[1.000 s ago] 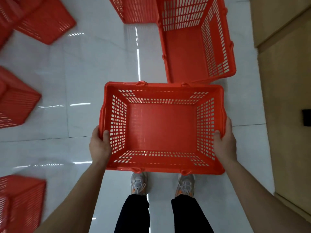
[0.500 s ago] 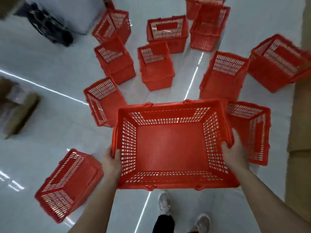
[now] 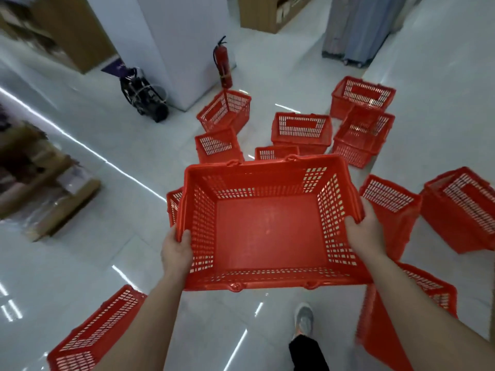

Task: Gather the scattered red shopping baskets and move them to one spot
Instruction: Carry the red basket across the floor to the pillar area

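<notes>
Head view: left hand [image 3: 175, 250] and right hand [image 3: 365, 231] grip opposite rims of an empty red basket [image 3: 270, 231], held above the floor [image 3: 107, 263] amid scattered baskets [image 3: 301, 129].

The floor [image 3: 80, 263] is glossy pale tile, streaked with light reflections. Red baskets lie scattered on it: one upright [image 3: 301, 132] toward the far middle, one tipped on its side [image 3: 226, 109] near a white pillar [image 3: 184, 46], another overturned at the near left [image 3: 93, 336]. A red fire extinguisher [image 3: 221, 62] stands beside the pillar, a dark bag [image 3: 143, 95] on its other side. A flat cardboard box [image 3: 61, 207] lies at the left edge.
</notes>
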`<state>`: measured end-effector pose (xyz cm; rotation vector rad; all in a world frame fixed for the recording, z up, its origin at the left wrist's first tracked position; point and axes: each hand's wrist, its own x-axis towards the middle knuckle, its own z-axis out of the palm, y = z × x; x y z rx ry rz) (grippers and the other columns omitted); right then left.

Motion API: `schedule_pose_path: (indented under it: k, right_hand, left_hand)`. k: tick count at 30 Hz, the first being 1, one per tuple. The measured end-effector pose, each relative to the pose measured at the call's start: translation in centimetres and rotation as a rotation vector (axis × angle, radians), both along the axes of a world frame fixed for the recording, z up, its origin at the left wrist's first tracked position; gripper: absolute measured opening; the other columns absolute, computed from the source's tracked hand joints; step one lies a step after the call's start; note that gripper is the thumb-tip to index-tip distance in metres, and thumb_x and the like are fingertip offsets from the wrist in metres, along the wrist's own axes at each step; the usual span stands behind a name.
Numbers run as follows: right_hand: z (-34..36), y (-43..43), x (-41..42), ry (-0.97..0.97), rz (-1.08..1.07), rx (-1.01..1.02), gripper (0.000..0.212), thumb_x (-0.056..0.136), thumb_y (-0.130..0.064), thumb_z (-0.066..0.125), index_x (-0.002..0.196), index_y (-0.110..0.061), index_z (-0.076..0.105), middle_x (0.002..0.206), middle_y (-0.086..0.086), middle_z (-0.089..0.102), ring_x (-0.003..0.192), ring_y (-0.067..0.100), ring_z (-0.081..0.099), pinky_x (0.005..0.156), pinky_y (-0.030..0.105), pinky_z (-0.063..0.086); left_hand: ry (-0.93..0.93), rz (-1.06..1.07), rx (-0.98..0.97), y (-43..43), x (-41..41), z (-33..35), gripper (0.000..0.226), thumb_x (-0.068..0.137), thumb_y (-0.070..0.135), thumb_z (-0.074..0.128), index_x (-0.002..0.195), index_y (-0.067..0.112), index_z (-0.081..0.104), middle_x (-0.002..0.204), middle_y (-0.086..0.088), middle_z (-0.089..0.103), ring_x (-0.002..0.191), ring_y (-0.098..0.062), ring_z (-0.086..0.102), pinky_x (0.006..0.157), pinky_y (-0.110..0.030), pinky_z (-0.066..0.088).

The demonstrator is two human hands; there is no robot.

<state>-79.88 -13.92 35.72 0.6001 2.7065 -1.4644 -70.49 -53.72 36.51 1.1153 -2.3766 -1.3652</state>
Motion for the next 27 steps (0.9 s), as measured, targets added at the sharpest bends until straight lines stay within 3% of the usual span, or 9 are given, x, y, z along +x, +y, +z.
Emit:
schedule_pose_path:
  k: [4,8,11,14,18,21,27]
  right_hand:
    - [0.4,-0.3,-9.0,0.000,0.042,-0.013,0.064,0.085,-0.020,0.056,0.146,-0.031,0.044,0.129,0.005,0.066,0.116,0.031,0.062,0.098,0.037,0.044]
    - [1.1,-1.8,-17.2,0.028,0.092,0.003,0.063,0.084,-0.022,0.056,0.145,-0.036,0.044,0.127,0.003,0.067,0.112,0.031,0.063,0.094,0.038,0.046]
    - [1.4,-4.1,-22.8,0.013,0.137,0.014,0.062,0.083,-0.025,0.054,0.143,-0.038,0.043,0.121,0.001,0.068,0.108,0.030,0.063,0.084,0.035,0.042]
    - [1.1,-7.6,-28.6,0.013,0.213,-0.004,0.059,0.086,-0.024,0.054,0.142,-0.038,0.044,0.120,-0.005,0.065,0.110,0.027,0.061,0.088,0.036,0.042]
    - [-0.5,-13.2,-36.9,-0.001,0.266,-0.005,0.057,0.087,-0.026,0.056,0.140,-0.040,0.044,0.121,-0.002,0.064,0.104,0.021,0.059,0.086,0.032,0.041]
    - [-1.7,-18.0,-42.8,-0.033,0.269,-0.014,0.061,0.084,-0.026,0.054,0.141,-0.044,0.040,0.115,-0.009,0.062,0.100,0.018,0.057,0.085,0.032,0.041]
    - [-4.4,-26.6,-53.4,-0.074,0.304,0.068,0.065,0.083,-0.026,0.055,0.146,-0.036,0.041,0.126,0.005,0.066,0.113,0.031,0.061,0.097,0.039,0.045]
  left_hand:
    - [0.035,0.063,-0.027,0.2,-7.1,0.6,0.026,0.099,0.027,0.053,0.122,0.023,0.064,0.094,0.006,0.069,0.086,-0.021,0.066,0.076,-0.034,0.049]
    - [0.041,0.133,-0.014,-0.2,-13.1,1.4,0.024,0.100,0.025,0.053,0.120,0.024,0.065,0.082,0.024,0.061,0.071,0.002,0.057,0.059,-0.013,0.036]
    - [0.028,0.186,-0.014,-1.8,-16.9,1.6,0.025,0.099,0.026,0.053,0.122,0.024,0.064,0.091,0.013,0.065,0.073,0.004,0.054,0.061,-0.015,0.035]
    - [0.014,0.233,-0.004,-4.5,-20.7,0.9,0.026,0.099,0.027,0.053,0.123,0.024,0.063,0.098,0.006,0.067,0.078,-0.005,0.060,0.064,-0.020,0.039]
    - [-0.011,0.289,0.018,-9.6,-27.1,-1.3,0.031,0.098,0.029,0.052,0.127,0.022,0.063,0.107,0.001,0.069,0.092,-0.022,0.062,0.085,-0.038,0.048]
    - [-0.031,0.308,0.026,-13.8,-32.4,-2.9,0.032,0.099,0.031,0.051,0.128,0.023,0.062,0.108,0.000,0.070,0.092,-0.023,0.064,0.082,-0.038,0.049]
    - [-0.068,0.351,0.061,-21.5,-41.2,-5.2,0.035,0.099,0.035,0.050,0.131,0.025,0.059,0.112,-0.002,0.070,0.098,-0.027,0.067,0.091,-0.048,0.053]
